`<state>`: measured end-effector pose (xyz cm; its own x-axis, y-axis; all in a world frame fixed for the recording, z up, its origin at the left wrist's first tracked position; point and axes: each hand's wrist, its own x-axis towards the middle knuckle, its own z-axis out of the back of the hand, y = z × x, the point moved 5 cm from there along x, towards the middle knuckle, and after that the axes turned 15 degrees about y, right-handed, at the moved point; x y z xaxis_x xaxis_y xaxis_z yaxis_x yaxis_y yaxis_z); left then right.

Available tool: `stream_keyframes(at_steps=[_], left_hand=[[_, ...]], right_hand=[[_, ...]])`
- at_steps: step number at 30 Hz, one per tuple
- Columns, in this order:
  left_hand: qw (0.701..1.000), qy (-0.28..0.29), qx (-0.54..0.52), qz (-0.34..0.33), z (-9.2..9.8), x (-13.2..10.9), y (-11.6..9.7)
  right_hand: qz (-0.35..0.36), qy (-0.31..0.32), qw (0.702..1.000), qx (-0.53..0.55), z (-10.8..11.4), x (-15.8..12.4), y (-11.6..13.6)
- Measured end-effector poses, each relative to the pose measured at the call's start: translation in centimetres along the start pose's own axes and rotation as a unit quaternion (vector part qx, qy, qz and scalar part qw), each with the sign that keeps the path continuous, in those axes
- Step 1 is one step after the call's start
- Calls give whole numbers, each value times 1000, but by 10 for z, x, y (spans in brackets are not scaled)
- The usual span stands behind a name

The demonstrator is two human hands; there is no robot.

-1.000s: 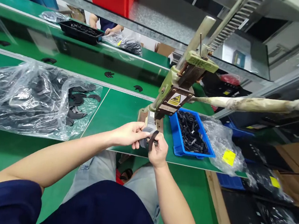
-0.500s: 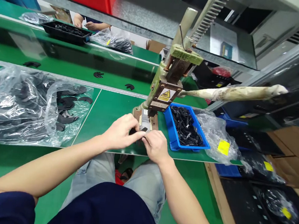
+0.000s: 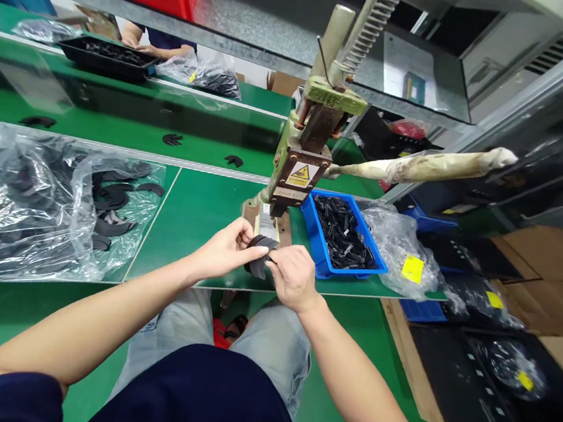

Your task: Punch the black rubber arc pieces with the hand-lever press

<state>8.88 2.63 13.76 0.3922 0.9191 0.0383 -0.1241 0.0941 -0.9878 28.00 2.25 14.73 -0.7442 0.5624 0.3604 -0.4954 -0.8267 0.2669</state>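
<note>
In front of the hand press, both hands meet at a curved black plastic part. My left hand is closed on its left side, thumb across the top. At its right edge, my right hand is closed in a pinch; its fingertips partly cover the part there. Just behind the part lies the press's light-coloured fixture, beneath the ram. A blue bin of small black pieces stands to the right of my right hand.
A clear plastic bag of curved black parts lies at left. Several such parts rest on the green strip beyond. The press's wrapped lever juts right. More bags and cartons are at right. Another person's hands show across the bench.
The curved black part has come into plain view between my hands, tilted up off the fixture; before, my fingers mostly hid it. The whole view has shifted slightly.
</note>
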Motion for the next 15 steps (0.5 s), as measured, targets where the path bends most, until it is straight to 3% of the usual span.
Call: stream_keyframes(at_steps=[3,5,9,13,15], left_hand=[[987,108,-108,43,-13,-1,9],[982,146,-108,43,-17,-4,12],[994,91,51,-31,-11,-12,3],[963,94,211,-140,-3,-18,-12],[953,69,255,-150,16,-16,-5]], right_hand=[[12,7,1000,28,3,-2,-2],[4,14,998,64,4,-3,-3],[-96,47,968,226,1,-6,-9],[-188,74,893,403,3,-11,-19],[-220,62,876,424,15,-11,-33]])
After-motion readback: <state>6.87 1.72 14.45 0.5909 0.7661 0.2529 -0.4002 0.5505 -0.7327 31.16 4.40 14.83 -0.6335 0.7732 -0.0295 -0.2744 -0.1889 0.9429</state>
